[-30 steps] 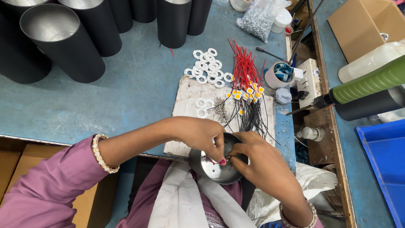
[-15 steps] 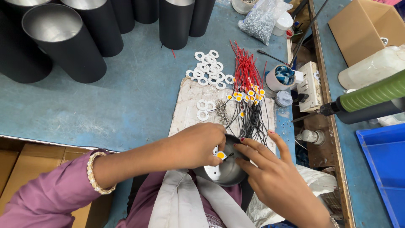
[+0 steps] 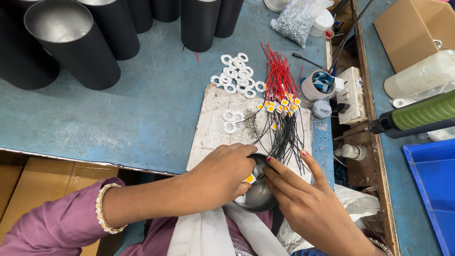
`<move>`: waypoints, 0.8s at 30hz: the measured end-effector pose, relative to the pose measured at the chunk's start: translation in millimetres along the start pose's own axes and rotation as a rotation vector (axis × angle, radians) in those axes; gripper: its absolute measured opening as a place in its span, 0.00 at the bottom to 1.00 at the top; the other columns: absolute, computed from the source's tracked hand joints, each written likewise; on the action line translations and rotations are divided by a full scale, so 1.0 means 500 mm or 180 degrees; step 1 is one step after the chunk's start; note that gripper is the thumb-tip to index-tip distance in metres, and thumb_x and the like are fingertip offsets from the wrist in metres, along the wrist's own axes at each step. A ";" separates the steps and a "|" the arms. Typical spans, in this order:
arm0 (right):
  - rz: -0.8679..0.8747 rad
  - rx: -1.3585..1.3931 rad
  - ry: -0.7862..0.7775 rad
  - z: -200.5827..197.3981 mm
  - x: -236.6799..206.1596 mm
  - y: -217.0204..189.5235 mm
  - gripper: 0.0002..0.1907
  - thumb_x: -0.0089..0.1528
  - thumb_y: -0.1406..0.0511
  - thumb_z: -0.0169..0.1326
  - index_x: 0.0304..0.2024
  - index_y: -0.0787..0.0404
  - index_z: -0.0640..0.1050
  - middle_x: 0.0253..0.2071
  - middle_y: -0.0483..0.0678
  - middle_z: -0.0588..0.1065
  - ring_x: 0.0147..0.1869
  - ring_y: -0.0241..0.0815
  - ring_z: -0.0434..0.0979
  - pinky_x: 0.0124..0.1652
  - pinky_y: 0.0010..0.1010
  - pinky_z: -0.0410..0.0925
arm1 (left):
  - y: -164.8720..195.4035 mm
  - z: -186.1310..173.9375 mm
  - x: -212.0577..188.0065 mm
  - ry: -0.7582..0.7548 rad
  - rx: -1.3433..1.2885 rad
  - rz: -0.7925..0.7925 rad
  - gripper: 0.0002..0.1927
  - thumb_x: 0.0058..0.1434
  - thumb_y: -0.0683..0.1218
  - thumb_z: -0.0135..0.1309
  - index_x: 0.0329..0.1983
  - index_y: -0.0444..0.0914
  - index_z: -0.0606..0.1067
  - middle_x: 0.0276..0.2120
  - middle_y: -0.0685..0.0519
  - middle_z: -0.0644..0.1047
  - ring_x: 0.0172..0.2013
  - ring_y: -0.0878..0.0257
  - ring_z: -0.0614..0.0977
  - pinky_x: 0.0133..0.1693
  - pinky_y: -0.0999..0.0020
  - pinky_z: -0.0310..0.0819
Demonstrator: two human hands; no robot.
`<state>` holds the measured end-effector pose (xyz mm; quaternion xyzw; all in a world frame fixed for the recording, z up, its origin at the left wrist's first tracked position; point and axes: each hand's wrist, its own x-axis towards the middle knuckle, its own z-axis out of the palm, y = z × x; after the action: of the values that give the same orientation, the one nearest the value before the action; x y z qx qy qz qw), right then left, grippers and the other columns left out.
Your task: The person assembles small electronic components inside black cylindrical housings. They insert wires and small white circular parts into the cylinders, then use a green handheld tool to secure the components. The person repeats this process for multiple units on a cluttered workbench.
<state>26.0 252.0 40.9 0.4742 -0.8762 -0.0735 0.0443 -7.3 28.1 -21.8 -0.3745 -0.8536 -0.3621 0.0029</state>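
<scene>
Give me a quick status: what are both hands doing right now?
Left hand pinching a small yellow chip inside the metal cup. Right hand steadying the cup's rim. Black wires lying just beyond.

A worn blue worktable (image 3: 118,118) with a wooden side rail (image 3: 374,142).

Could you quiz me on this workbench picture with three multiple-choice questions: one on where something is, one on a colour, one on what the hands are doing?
1. Where do the white rings lie?
A. On the blue table, left of the red wires
B. In the cardboard box
C. In the blue bin

2. What colour is the small square piece at the left hand's fingertips?
A. Green
B. Yellow
C. Purple

3. What is the left hand doing?
A. Resting flat on the table
B. Gripping a black cylinder
C. Pinching the square piece at the metal cup

Answers: 1 A, the rings sit beside the red wires. 2 B, it shows yellow. 3 C, fingers close on it over the cup, with the right hand alongside.
</scene>
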 end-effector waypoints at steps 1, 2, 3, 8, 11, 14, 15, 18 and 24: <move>-0.0032 0.0017 0.0051 0.001 -0.001 0.000 0.23 0.50 0.68 0.51 0.48 0.70 0.80 0.58 0.50 0.74 0.72 0.43 0.63 0.69 0.62 0.45 | 0.000 0.001 -0.001 0.0050 -0.0018 0.0034 0.16 0.46 0.43 0.64 0.36 0.29 0.77 0.50 0.39 0.75 0.51 0.43 0.76 0.51 0.51 0.70; -0.0054 0.0035 0.0045 0.004 0.000 0.001 0.23 0.51 0.68 0.50 0.48 0.70 0.80 0.57 0.51 0.75 0.71 0.43 0.64 0.69 0.61 0.45 | 0.000 0.001 -0.003 0.0101 -0.0036 0.0067 0.18 0.46 0.43 0.64 0.38 0.29 0.77 0.51 0.38 0.74 0.51 0.43 0.76 0.51 0.51 0.70; -0.0078 0.0053 0.0040 0.007 0.001 0.001 0.23 0.51 0.68 0.50 0.48 0.70 0.80 0.57 0.51 0.75 0.70 0.44 0.65 0.69 0.60 0.45 | -0.001 0.001 -0.004 0.0153 -0.0053 0.0098 0.19 0.46 0.43 0.64 0.39 0.29 0.77 0.53 0.37 0.74 0.52 0.42 0.75 0.51 0.51 0.69; -0.0128 0.0391 -0.0084 0.019 0.002 0.009 0.22 0.50 0.68 0.52 0.47 0.69 0.80 0.52 0.52 0.77 0.64 0.45 0.71 0.70 0.59 0.46 | -0.001 0.008 -0.009 0.0074 -0.0099 0.0070 0.16 0.47 0.44 0.64 0.37 0.30 0.77 0.56 0.35 0.72 0.56 0.41 0.73 0.54 0.50 0.66; -0.0102 0.0802 -0.0422 0.024 0.006 0.019 0.22 0.50 0.68 0.53 0.47 0.67 0.81 0.46 0.50 0.78 0.60 0.44 0.73 0.70 0.59 0.46 | -0.001 0.013 -0.010 0.0271 -0.0060 0.0227 0.15 0.48 0.43 0.63 0.37 0.30 0.77 0.58 0.34 0.72 0.59 0.41 0.73 0.57 0.49 0.65; -0.0175 0.0953 -0.0545 0.027 0.014 0.022 0.24 0.51 0.69 0.53 0.50 0.66 0.81 0.46 0.49 0.79 0.59 0.42 0.73 0.72 0.58 0.46 | -0.005 0.015 -0.009 0.0313 -0.0100 0.0252 0.14 0.48 0.43 0.62 0.36 0.30 0.77 0.58 0.34 0.72 0.60 0.41 0.72 0.58 0.49 0.65; -0.0231 0.0895 -0.0491 0.026 0.015 0.021 0.24 0.50 0.69 0.53 0.50 0.67 0.81 0.46 0.50 0.78 0.59 0.42 0.73 0.71 0.57 0.46 | -0.006 0.015 -0.009 0.0298 -0.0130 0.0236 0.14 0.48 0.43 0.62 0.36 0.30 0.77 0.58 0.34 0.72 0.60 0.41 0.72 0.58 0.49 0.65; -0.0175 0.0489 -0.0146 0.019 0.013 0.010 0.25 0.48 0.68 0.53 0.49 0.69 0.80 0.48 0.52 0.78 0.61 0.45 0.72 0.69 0.57 0.48 | -0.012 0.015 -0.008 0.0231 -0.0169 0.0097 0.17 0.50 0.43 0.62 0.40 0.30 0.77 0.57 0.36 0.73 0.59 0.42 0.73 0.58 0.50 0.65; -0.0063 0.0696 -0.0350 0.018 0.012 0.005 0.25 0.50 0.66 0.53 0.50 0.70 0.79 0.47 0.51 0.78 0.60 0.45 0.71 0.69 0.59 0.44 | -0.005 0.018 -0.010 0.0308 -0.0056 0.0122 0.18 0.48 0.45 0.64 0.39 0.29 0.77 0.58 0.33 0.72 0.59 0.41 0.73 0.57 0.49 0.65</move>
<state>19.3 249.3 32.6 0.4802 -0.8754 -0.0038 -0.0565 -3.0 29.3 -31.4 -0.3728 -0.8419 -0.3872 0.0477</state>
